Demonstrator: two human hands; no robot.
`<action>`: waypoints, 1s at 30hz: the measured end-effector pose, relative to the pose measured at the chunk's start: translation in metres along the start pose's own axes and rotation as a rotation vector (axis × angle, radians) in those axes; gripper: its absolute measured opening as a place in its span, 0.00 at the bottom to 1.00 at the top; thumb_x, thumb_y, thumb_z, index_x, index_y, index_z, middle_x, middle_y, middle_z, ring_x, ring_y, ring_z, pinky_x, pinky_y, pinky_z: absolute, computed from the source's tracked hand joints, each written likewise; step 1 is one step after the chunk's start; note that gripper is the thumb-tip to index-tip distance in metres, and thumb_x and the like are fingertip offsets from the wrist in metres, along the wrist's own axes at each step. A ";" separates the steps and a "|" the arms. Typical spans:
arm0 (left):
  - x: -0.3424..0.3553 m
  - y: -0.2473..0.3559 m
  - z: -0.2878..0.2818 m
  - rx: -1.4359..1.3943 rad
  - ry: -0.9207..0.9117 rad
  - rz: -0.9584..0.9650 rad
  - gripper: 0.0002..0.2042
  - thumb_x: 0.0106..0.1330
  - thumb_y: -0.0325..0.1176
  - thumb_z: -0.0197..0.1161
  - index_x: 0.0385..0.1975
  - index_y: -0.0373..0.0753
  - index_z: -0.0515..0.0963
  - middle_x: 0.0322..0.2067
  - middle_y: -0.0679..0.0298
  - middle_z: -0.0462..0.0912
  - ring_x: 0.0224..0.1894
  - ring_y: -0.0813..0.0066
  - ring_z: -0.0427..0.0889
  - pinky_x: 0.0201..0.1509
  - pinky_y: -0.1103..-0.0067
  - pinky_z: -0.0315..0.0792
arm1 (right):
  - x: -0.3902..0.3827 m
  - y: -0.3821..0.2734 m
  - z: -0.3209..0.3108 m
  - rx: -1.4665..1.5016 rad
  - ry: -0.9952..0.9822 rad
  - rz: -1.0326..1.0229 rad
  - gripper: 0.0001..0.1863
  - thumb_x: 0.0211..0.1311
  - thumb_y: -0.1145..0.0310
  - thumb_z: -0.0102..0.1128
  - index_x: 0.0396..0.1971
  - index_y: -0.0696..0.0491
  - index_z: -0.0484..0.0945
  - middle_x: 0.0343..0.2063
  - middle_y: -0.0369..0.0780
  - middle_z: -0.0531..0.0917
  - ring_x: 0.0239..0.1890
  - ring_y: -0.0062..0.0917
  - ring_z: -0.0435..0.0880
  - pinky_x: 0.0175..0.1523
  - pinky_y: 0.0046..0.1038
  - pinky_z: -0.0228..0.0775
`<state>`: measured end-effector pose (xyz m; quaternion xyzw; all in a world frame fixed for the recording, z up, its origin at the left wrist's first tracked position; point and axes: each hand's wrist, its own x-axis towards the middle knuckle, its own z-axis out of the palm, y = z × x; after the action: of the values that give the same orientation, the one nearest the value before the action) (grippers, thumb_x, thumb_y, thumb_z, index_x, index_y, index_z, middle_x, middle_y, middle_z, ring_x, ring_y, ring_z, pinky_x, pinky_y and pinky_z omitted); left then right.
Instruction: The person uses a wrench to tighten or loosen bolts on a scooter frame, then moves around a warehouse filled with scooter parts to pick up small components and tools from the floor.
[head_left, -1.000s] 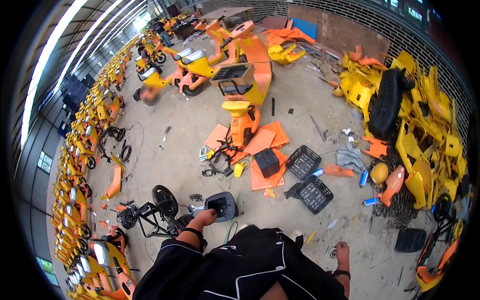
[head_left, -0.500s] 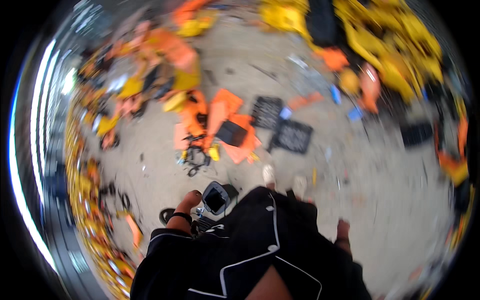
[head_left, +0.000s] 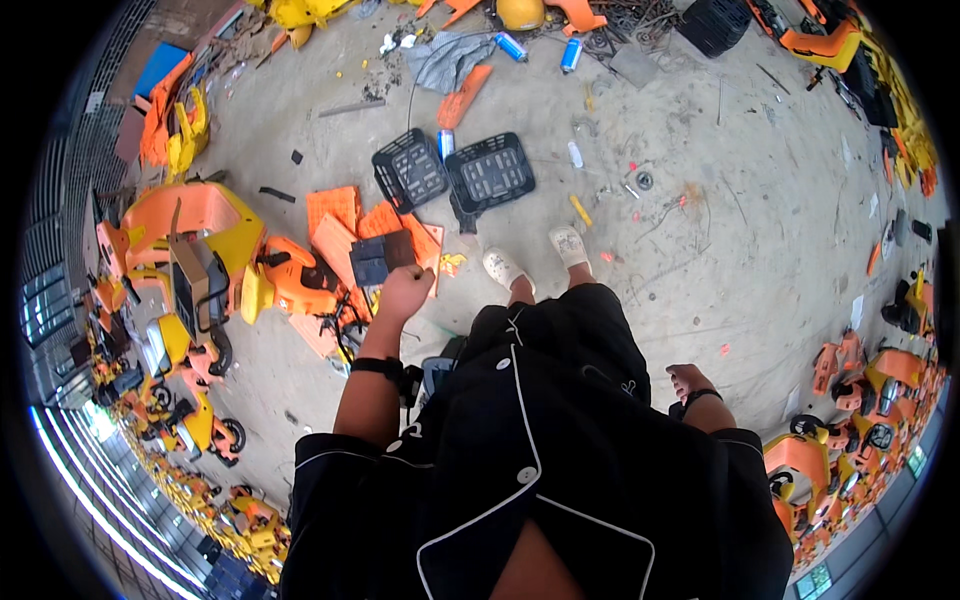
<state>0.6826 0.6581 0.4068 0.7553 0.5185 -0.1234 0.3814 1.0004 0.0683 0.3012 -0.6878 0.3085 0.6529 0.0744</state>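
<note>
My left hand is a loose fist, and nothing shows in it. From my view it lies over the edge of a dark folded piece on flat orange panels; contact cannot be made out. At my right side, my right hand hangs above the concrete floor, fingers curled, holding nothing visible. Between my left forearm and my shirt shows part of a grey container. Beside the panels lies an orange scooter body part with black cables.
Two black plastic baskets lie ahead of my feet. Beyond are blue cans, a grey cloth and an orange strip. Yellow and orange scooters crowd the left; more scooter parts line the right.
My view has turned, and the panels and baskets now sit further left. My left hand has swung forward and up from beside the grey container. The right hand now shows more fully.
</note>
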 end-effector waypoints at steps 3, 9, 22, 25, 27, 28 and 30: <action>-0.003 -0.035 -0.002 0.001 -0.021 0.076 0.20 0.62 0.43 0.59 0.20 0.28 0.76 0.21 0.41 0.76 0.25 0.44 0.79 0.31 0.61 0.72 | -0.048 -0.021 0.039 0.027 0.000 0.007 0.20 0.63 0.60 0.54 0.14 0.43 0.58 0.12 0.27 0.52 0.11 0.16 0.49 0.18 0.26 0.37; -0.010 -0.193 0.023 0.069 -0.132 0.032 0.22 0.60 0.47 0.57 0.26 0.28 0.80 0.27 0.42 0.81 0.36 0.49 0.83 0.41 0.64 0.74 | -0.043 -0.020 0.054 0.097 -0.060 -0.073 0.21 0.66 0.60 0.55 0.15 0.43 0.59 0.12 0.27 0.53 0.11 0.16 0.48 0.16 0.25 0.38; -0.040 -0.283 0.060 -0.047 -0.136 -0.333 0.21 0.58 0.45 0.57 0.32 0.27 0.80 0.28 0.45 0.83 0.32 0.47 0.82 0.39 0.62 0.73 | -0.111 -0.001 0.031 0.150 0.204 -0.136 0.15 0.63 0.61 0.57 0.18 0.50 0.70 0.14 0.30 0.62 0.14 0.17 0.54 0.18 0.25 0.45; -0.003 -0.252 0.058 0.139 -0.228 0.000 0.21 0.58 0.45 0.56 0.31 0.28 0.80 0.30 0.43 0.83 0.39 0.43 0.81 0.46 0.61 0.71 | -0.056 0.028 0.008 -0.021 0.256 -0.107 0.15 0.59 0.58 0.59 0.25 0.57 0.79 0.18 0.38 0.75 0.15 0.26 0.68 0.21 0.34 0.60; 0.029 -0.234 0.063 0.010 -0.130 -0.074 0.20 0.60 0.45 0.56 0.28 0.28 0.79 0.28 0.44 0.83 0.36 0.46 0.81 0.43 0.62 0.72 | 0.000 0.035 -0.010 -0.262 0.417 -0.291 0.19 0.57 0.56 0.58 0.30 0.60 0.81 0.26 0.46 0.81 0.24 0.36 0.78 0.32 0.40 0.69; 0.043 -0.223 0.065 -0.099 -0.080 -0.153 0.21 0.62 0.45 0.57 0.28 0.28 0.79 0.26 0.45 0.82 0.33 0.49 0.81 0.41 0.63 0.72 | 0.020 0.033 -0.019 -0.390 0.492 -0.385 0.21 0.56 0.55 0.58 0.33 0.61 0.83 0.30 0.50 0.85 0.29 0.41 0.83 0.37 0.43 0.73; 0.037 -0.123 0.040 -0.198 -0.041 -0.178 0.20 0.65 0.43 0.59 0.26 0.27 0.77 0.21 0.49 0.79 0.26 0.61 0.78 0.36 0.67 0.71 | 0.040 0.006 -0.034 -0.543 0.636 -0.478 0.23 0.56 0.54 0.55 0.38 0.61 0.83 0.43 0.56 0.82 0.50 0.49 0.80 0.56 0.42 0.72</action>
<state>0.5988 0.6770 0.3029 0.6622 0.5851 -0.1205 0.4523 1.0244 0.0328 0.2696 -0.8997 -0.0324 0.4315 -0.0578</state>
